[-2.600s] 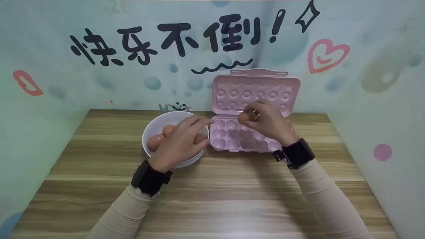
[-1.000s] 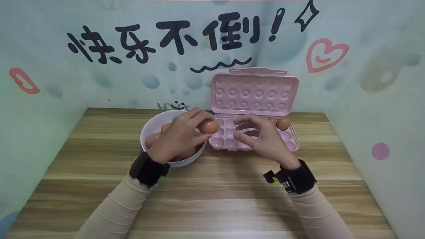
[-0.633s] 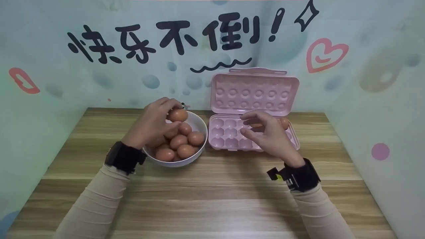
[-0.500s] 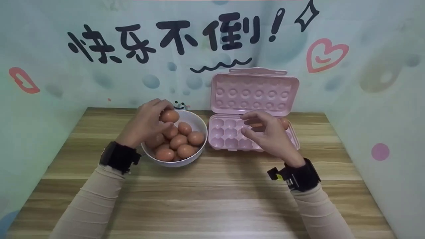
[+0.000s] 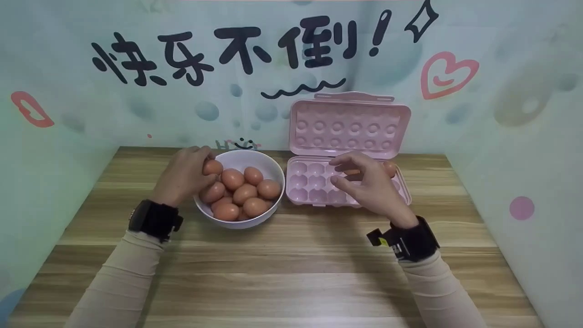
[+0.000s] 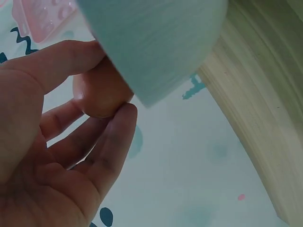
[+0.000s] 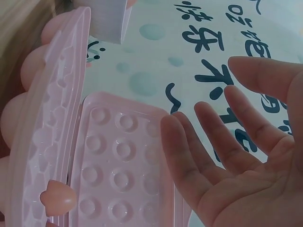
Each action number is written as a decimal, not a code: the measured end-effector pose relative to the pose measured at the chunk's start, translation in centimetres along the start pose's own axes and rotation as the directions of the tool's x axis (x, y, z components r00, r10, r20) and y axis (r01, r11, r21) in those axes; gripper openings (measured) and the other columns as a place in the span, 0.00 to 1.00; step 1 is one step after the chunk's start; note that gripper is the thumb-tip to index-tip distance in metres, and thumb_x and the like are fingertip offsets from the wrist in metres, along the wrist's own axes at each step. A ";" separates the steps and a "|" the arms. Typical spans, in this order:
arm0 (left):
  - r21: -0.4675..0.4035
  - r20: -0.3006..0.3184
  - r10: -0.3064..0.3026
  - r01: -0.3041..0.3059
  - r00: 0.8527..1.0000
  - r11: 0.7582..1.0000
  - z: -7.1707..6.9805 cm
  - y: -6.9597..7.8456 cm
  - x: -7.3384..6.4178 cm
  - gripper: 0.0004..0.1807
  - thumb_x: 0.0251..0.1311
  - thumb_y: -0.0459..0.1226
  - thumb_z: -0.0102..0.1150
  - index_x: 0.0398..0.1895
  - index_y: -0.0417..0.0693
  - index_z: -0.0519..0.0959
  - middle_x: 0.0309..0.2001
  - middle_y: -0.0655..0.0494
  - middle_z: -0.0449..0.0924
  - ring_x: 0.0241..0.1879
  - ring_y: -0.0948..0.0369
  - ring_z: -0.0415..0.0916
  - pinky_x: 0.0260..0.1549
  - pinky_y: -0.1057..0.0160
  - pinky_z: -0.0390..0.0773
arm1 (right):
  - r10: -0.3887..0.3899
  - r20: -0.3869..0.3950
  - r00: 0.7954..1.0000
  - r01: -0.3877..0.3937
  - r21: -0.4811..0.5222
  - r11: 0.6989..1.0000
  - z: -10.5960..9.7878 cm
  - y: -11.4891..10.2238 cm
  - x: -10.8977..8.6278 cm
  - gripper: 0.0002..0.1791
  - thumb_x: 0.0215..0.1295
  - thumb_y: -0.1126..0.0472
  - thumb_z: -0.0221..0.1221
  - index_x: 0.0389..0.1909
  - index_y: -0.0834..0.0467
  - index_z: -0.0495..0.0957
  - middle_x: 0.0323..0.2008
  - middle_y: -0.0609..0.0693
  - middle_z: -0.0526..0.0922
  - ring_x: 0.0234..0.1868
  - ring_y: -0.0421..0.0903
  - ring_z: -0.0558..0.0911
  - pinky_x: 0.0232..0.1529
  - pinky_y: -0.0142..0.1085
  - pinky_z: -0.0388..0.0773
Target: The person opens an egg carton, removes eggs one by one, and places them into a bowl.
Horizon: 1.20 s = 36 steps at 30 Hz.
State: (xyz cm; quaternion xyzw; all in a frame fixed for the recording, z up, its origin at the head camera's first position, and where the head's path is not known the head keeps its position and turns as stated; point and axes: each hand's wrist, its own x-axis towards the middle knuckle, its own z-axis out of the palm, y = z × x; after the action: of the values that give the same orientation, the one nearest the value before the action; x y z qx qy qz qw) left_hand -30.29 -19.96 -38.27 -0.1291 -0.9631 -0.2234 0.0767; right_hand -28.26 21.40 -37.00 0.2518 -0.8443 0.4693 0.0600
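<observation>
At the left rim of a white bowl [image 5: 272, 167], my left hand [image 5: 180, 176] holds a brown egg [image 5: 212, 167] between thumb and fingertips. The left wrist view shows that egg [image 6: 101, 92] close against the bowl's outer wall [image 6: 161, 42]. Several more brown eggs [image 5: 245, 194] lie piled in the bowl. Over the pink egg carton [image 5: 298, 197] hovers my right hand [image 5: 375, 191], fingers loosely bent and apart, holding nothing. One egg [image 5: 390, 169] sits in the carton's back right corner; another [image 5: 351, 171] is partly hidden behind the right fingers.
The carton's lid [image 5: 350, 130] stands raised against the printed backdrop [image 5: 255, 109]. Bowl and carton stand side by side near the back of the wooden table [image 5: 273, 273]. Backdrop walls enclose both sides.
My left hand has carried its egg leftward from beside the carton to the bowl's left rim. The right hand, which held an egg at first, has let it go and now stays over the carton.
</observation>
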 end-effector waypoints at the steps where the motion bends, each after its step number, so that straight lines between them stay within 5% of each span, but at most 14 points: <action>1: 0.003 0.003 -0.003 0.003 1.000 1.000 0.0 -0.1 0.0 0.17 0.60 0.32 0.69 0.51 0.34 0.80 0.47 0.36 0.81 0.48 0.42 0.77 0.49 0.42 0.78 | -0.003 0.001 1.000 0.003 0.004 1.000 0.0 0.0 0.0 0.18 0.67 0.68 0.70 0.57 0.61 0.82 0.55 0.53 0.86 0.56 0.56 0.87 0.56 0.42 0.85; 21: 0.016 0.056 -0.031 0.030 0.998 0.999 0.2 -0.1 0.1 0.06 0.66 0.33 0.67 0.37 0.36 0.83 0.38 0.43 0.77 0.42 0.46 0.72 0.43 0.48 0.73 | -0.007 -0.035 0.999 0.007 -0.016 1.000 -0.4 0.0 0.2 0.15 0.68 0.68 0.70 0.54 0.62 0.84 0.53 0.56 0.87 0.52 0.53 0.88 0.53 0.40 0.86; 29: 0.002 0.005 0.001 -0.001 1.000 1.000 0.2 0.7 -0.4 0.16 0.70 0.34 0.65 0.57 0.34 0.84 0.52 0.37 0.82 0.51 0.44 0.78 0.53 0.43 0.81 | -0.015 -0.080 0.997 0.012 -0.039 0.999 -1.6 0.3 0.2 0.14 0.69 0.67 0.70 0.53 0.60 0.85 0.49 0.56 0.88 0.49 0.49 0.88 0.51 0.33 0.85; 36: -0.037 -0.063 0.065 -0.067 0.996 0.997 0.0 2.3 -0.8 0.16 0.69 0.32 0.65 0.58 0.37 0.84 0.52 0.39 0.82 0.49 0.46 0.79 0.48 0.46 0.83 | -0.014 -0.068 0.998 0.006 -0.126 0.992 -3.1 0.7 0.5 0.19 0.68 0.54 0.73 0.54 0.59 0.84 0.50 0.52 0.88 0.51 0.52 0.88 0.51 0.39 0.87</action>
State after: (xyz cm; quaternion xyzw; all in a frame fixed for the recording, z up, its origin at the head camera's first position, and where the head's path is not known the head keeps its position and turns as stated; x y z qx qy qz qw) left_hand -28.83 -18.13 -37.45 -0.1554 -0.9509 -0.2435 0.1111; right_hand -29.44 24.12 -35.68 0.2354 -0.8683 0.4232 0.1071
